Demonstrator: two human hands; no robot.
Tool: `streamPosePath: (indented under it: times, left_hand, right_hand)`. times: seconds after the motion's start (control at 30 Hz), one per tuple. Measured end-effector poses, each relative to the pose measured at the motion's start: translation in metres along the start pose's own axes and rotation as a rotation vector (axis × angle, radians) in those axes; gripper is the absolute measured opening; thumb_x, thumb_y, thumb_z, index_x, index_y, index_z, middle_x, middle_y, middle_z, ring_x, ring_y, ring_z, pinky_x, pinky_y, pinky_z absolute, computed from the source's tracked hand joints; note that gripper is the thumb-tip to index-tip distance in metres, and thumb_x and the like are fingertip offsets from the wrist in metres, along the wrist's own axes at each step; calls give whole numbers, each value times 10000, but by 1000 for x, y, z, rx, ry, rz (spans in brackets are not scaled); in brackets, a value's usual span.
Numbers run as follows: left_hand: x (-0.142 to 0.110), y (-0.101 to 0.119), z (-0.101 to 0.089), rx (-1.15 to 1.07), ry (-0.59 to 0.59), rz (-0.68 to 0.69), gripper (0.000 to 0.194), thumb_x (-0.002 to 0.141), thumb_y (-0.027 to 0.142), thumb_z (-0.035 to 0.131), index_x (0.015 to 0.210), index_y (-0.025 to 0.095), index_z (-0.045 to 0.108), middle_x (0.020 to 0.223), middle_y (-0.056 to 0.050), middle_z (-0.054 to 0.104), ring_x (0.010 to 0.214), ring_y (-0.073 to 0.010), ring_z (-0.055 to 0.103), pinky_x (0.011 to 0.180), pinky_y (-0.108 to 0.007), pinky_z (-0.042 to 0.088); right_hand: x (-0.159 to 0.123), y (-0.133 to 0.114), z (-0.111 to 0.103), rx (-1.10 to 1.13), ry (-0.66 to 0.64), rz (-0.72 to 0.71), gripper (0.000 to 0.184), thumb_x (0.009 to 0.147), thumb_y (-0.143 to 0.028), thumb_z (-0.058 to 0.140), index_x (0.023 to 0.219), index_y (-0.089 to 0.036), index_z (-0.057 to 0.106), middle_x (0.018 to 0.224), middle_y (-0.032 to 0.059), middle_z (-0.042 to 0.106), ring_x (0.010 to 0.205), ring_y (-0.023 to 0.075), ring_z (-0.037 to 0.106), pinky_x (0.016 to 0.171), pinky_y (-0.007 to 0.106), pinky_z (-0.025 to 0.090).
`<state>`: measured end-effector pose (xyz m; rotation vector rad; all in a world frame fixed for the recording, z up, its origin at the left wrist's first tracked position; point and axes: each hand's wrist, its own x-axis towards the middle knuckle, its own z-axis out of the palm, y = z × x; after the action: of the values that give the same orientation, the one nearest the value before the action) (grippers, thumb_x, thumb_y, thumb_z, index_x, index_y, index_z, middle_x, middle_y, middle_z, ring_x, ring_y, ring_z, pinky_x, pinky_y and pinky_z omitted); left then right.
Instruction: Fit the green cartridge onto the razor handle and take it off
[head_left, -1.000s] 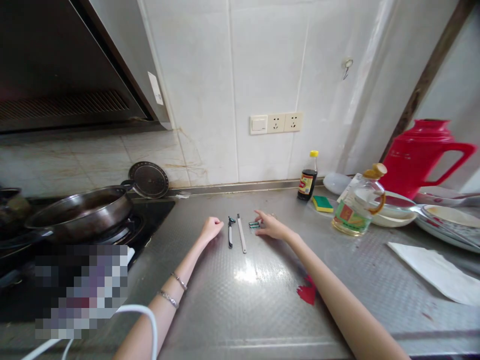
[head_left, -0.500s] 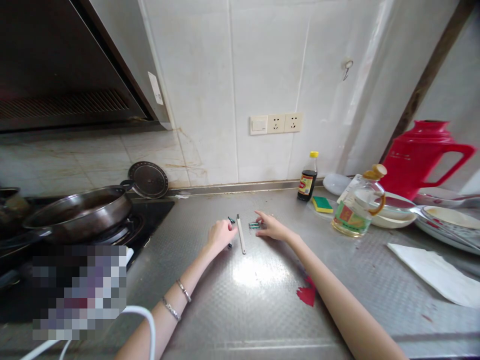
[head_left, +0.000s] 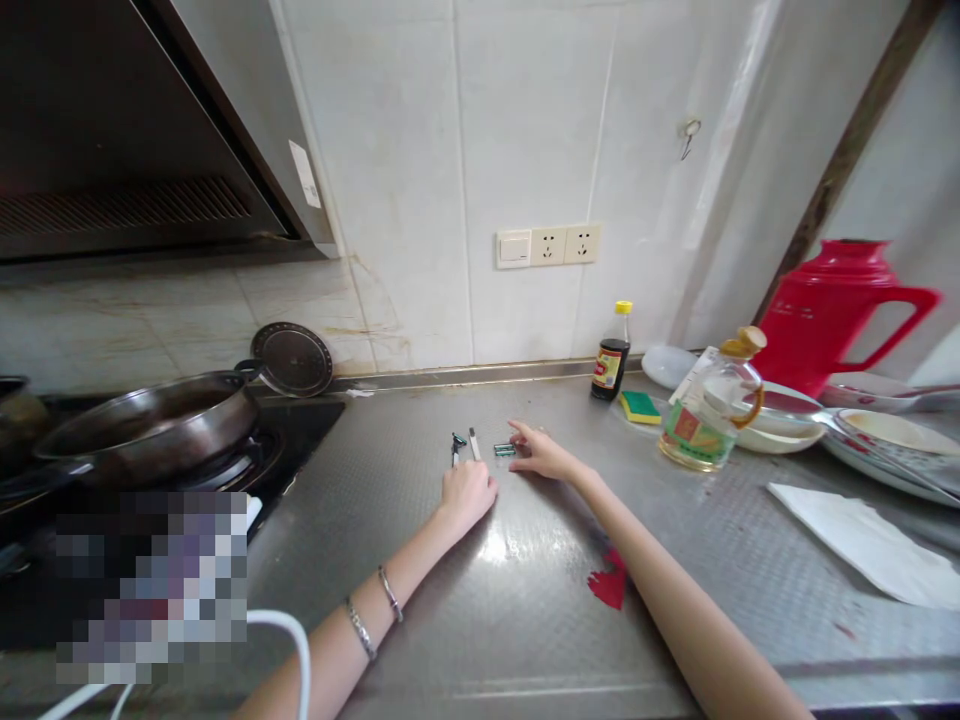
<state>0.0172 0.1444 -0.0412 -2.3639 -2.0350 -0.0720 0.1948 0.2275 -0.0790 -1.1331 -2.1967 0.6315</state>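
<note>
My left hand [head_left: 469,492] rests palm down on the steel counter with its fingers curled under and their tips hidden. It covers the near part of a slim pale stick with a dark tip [head_left: 473,443], whose far end pokes out beyond the knuckles. Just left of that stick are a small dark-green piece [head_left: 459,439] and a thin dark and silver piece [head_left: 454,455], partly behind the hand. My right hand [head_left: 544,453] is open, thumb and forefinger apart, beside small green cylinders [head_left: 504,450] lying side by side. Whether it touches them I cannot tell.
On the left are a steel pan [head_left: 150,425] on the hob and a white cable [head_left: 289,625]. Rightward stand a soy sauce bottle [head_left: 611,360], a sponge [head_left: 640,407], an oil jug [head_left: 701,430], a red thermos [head_left: 825,320] and stacked dishes. Red scraps [head_left: 606,588] lie near my right forearm.
My left hand has moved right and nearer to me, from beside the dark pieces onto the near part of the pale stick. My right hand has hardly moved.
</note>
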Motion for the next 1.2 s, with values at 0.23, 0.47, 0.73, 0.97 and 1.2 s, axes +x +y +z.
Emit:
streamPosePath:
  times: [0.23,0.47,0.73,0.97,1.2]
  left_hand:
    - [0,-1,-2,-13,-23,12,327,837,246,396,963,93,656,919,-191,655,905,-265,627,778,-349,476]
    - [-3,-1,1,-29,-12,32,330,831,253,395,922,82,662,880,-201,658,874,-288,634,731,-351,478]
    - [17,-42,-7,-86,156,-99,347,880,300,294,988,171,597,901,-128,670,864,-239,633,745,-350,449]
    - [38,-103,12,-82,111,-318,309,853,299,344,901,172,622,944,-133,668,901,-254,626,715,-334,456]
    - [37,-100,20,-27,127,-266,298,851,261,346,947,161,610,919,-136,669,884,-265,631,710,-341,456]
  right_hand:
    - [-1,1,-3,14,22,18,854,608,-313,736,1345,-150,335,1069,117,610,951,217,576,852,358,433]
    - [-11,31,-22,-98,269,88,433,803,-273,528,1217,-152,485,959,96,650,868,185,598,798,312,452]
    - [-24,48,-25,-398,271,97,253,827,-173,416,910,-127,650,904,121,632,891,203,553,826,286,396]
    - [-24,48,-24,-355,284,107,261,783,-119,428,899,-128,662,902,106,618,876,190,544,826,277,391]
    - [-24,46,-23,-343,302,130,272,766,-119,427,892,-130,668,891,105,623,874,196,551,819,283,401]
